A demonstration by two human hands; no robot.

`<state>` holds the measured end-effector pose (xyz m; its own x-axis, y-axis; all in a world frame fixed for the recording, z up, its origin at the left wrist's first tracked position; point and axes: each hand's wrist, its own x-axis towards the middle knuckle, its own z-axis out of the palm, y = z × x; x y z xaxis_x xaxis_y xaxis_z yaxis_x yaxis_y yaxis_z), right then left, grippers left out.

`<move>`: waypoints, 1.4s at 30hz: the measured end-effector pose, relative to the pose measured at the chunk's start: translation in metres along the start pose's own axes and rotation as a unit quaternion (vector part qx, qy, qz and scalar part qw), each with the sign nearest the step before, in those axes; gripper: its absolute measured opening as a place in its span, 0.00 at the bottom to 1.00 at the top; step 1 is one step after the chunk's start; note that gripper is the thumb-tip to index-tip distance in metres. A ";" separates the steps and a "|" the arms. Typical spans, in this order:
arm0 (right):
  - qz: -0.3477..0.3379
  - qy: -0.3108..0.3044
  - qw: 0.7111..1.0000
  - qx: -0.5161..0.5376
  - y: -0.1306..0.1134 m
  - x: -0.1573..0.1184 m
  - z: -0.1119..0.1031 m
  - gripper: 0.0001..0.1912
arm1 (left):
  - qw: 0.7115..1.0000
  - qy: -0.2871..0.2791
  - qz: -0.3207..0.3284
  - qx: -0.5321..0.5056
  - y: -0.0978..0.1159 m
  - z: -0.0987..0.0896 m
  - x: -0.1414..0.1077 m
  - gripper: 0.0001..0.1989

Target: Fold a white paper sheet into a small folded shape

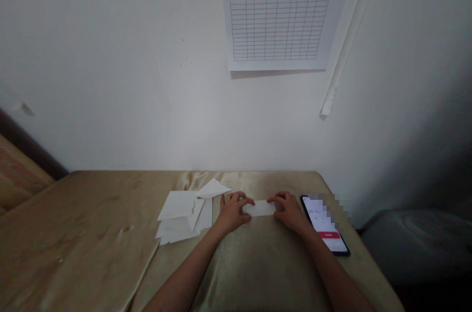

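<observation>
Between my hands a small white strip of paper [262, 208] lies across the cloth-covered table [254, 263]. My left hand [235, 208] pinches its left end between thumb and fingers. At the right end my right hand [288, 211] grips it the same way. The paper looks folded into a narrow rectangle, though its layers are too small to tell apart. Just left of my left hand is a loose pile of white paper sheets [177, 218], some overlapping at angles, with a folded piece of paper [213, 188] on its upper right.
A phone [326, 226] with a lit screen lies right of my right forearm. The table's far edge meets a white wall [147, 80], where a printed table sheet [278, 21] hangs. A wooden panel [22, 174] stands at the left, and a dark covered object [416, 243] at the right.
</observation>
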<state>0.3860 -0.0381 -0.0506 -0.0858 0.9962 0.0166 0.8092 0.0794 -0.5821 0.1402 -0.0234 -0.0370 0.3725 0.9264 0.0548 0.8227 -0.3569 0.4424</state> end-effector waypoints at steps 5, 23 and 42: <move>-0.005 0.006 1.000 -0.003 0.002 0.000 0.001 0.28 | 1.000 -0.012 0.026 0.003 -0.004 -0.005 -0.001 0.24; 0.006 0.093 0.994 -0.060 -0.026 -0.014 0.018 0.22 | 0.995 0.082 -0.041 0.049 0.031 0.018 -0.008 0.19; 0.021 0.092 0.995 -0.024 -0.022 -0.011 0.014 0.21 | 0.995 0.063 -0.066 0.040 0.033 0.016 -0.004 0.19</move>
<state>0.3607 -0.0509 -0.0494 0.0533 0.9882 0.1437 0.8368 0.0343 -0.5465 0.1723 -0.0408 -0.0373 0.2064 0.9717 0.1148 0.8941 -0.2349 0.3813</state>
